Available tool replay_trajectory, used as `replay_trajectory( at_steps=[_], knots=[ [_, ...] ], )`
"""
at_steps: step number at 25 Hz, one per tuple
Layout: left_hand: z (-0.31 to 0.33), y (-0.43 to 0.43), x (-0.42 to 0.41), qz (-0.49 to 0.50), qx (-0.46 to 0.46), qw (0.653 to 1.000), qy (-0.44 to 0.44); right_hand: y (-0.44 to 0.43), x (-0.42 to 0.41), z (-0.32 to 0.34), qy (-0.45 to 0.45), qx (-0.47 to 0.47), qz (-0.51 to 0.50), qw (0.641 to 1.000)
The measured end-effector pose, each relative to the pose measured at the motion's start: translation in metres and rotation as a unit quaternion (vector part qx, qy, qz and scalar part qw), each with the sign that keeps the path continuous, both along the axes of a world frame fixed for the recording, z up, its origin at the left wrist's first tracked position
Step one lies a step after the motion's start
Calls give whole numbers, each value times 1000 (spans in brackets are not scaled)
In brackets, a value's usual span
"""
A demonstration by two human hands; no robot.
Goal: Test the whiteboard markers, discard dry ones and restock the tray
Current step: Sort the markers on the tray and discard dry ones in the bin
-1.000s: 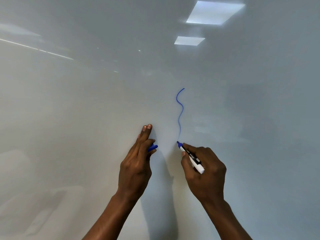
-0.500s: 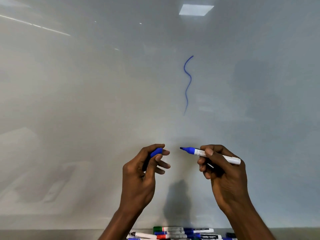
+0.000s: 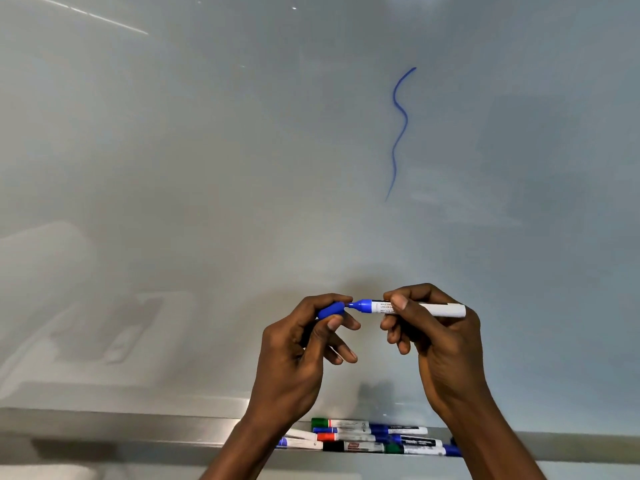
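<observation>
My right hand (image 3: 436, 327) grips a white-barrelled blue marker (image 3: 377, 305) held level, its tip pointing left. A blue cap (image 3: 330, 310) is pinched in my left hand (image 3: 304, 344), and the marker's tip sits right at the cap's mouth. Both hands hover in front of the whiteboard (image 3: 207, 168), low and near the middle. A wavy blue line (image 3: 398, 133) runs down the board above the hands. Several markers (image 3: 374, 438) with green, red, blue and black caps lie on the metal tray (image 3: 138, 431) under the board, partly hidden by my forearms.
The tray runs along the whole bottom edge of the board. The board reflects faint ceiling lights and room shapes on its left side. Apart from the blue line, the board surface bears only faint smudges.
The marker left the board after the line was drawn. Both hands dropped lower and came together, so the tip now meets the cap. The view tilted down and more of the tray shows.
</observation>
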State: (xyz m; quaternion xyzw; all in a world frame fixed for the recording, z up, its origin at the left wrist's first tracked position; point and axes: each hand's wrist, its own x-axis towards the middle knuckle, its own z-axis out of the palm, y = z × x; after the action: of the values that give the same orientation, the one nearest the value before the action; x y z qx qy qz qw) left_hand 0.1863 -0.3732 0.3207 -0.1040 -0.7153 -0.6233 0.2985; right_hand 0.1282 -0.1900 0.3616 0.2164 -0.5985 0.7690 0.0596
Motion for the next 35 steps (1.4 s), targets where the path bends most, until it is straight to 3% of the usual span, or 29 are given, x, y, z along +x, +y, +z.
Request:
replay_trajectory(
  at_steps=[10,14,20,35],
  knots=[
    [-11,-1,0,20,-53,998,-7,0,-3,-8,-18,29,10,999],
    [-16,-6,0,27,-159,987,24,-1,-1,-8,-31,65,41,997],
    [-22,-14,3,27,-230,972,40,15,0,-3,-58,126,94,986],
    [-43,7,1,-39,-249,968,7,42,19,-46,-198,77,51,976]
  ],
)
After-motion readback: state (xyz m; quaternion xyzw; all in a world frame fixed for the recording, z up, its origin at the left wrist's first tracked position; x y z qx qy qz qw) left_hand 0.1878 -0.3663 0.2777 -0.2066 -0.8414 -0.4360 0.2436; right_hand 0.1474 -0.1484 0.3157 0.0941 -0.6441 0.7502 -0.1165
